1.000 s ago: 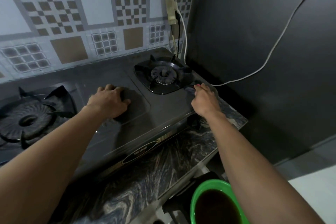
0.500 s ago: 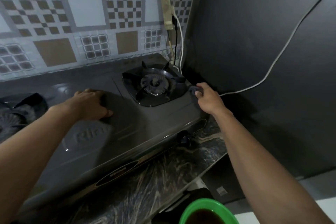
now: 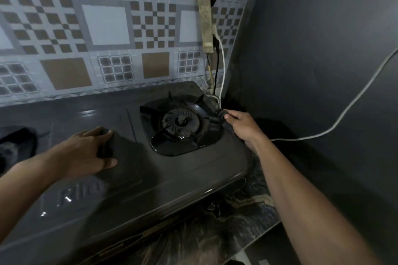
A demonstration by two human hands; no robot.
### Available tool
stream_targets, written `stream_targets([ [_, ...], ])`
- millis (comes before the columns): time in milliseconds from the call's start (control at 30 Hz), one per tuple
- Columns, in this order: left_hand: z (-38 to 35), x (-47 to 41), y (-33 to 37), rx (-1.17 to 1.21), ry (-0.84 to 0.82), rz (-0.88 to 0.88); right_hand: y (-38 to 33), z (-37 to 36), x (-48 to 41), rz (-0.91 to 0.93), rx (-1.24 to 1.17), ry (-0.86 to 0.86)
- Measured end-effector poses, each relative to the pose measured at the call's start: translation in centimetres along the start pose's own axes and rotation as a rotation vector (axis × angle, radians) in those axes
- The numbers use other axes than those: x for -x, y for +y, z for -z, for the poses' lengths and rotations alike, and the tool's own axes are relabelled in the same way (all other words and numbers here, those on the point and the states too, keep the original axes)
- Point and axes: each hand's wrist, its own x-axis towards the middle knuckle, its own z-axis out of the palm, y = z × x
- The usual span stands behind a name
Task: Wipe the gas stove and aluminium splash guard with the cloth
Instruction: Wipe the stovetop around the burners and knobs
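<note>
The burner grate point(image 3: 181, 123) crowds the right end; open stove top point(image 3: 176, 176) lies in front.

Power strip point(image 3: 206, 20): pale, discoloured, mounted upright on the back wall near the corner. Black cable point(image 3: 217, 64) and white cable point(image 3: 344, 112) hang from it; the white one runs across the dark side wall point(image 3: 312, 38). Marbled counter point(image 3: 247, 217): dark, pale veins, at lower right.

Two bare forearms, no sleeves, left hand point(image 3: 86, 153), right hand point(image 3: 243, 127)
</note>
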Motion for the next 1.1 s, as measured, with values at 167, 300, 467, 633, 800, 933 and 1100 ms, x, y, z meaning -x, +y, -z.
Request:
stream_targets([
  [167,-0.3,0.0,-0.6,-0.002,-0.001,0.031,-1.6,-0.5,-3.8,0.002,-0.004,-0.104],
  [300,-0.6,0.0,-0.8,0.025,0.014,0.041,-2.5,-1.2,-7.4,0.022,0.080,-0.169],
  [467,-0.7,0.0,-0.8,0.033,0.010,0.043,-4.3,-2.9,-10.9,0.052,0.139,-0.193],
  [633,0.3,0.3,-0.3,0.013,0.009,0.031,-7.2,-4.5,-13.3,0.086,0.283,-0.226],
  [800,2.4,0.3,-0.1,-0.019,0.040,0.071,-9.6,-6.6,-15.6,0.071,0.515,-0.236],
  [933,2.5,0.2,-0.5,-0.022,-0.015,0.120,-11.9,-8.3,-16.1,0.024,0.815,-0.291],
  [1100,2.6,0.5,-0.3,-0.018,-0.027,0.122,-15.0,-11.9,-14.9,0.066,1.077,-0.405],
])
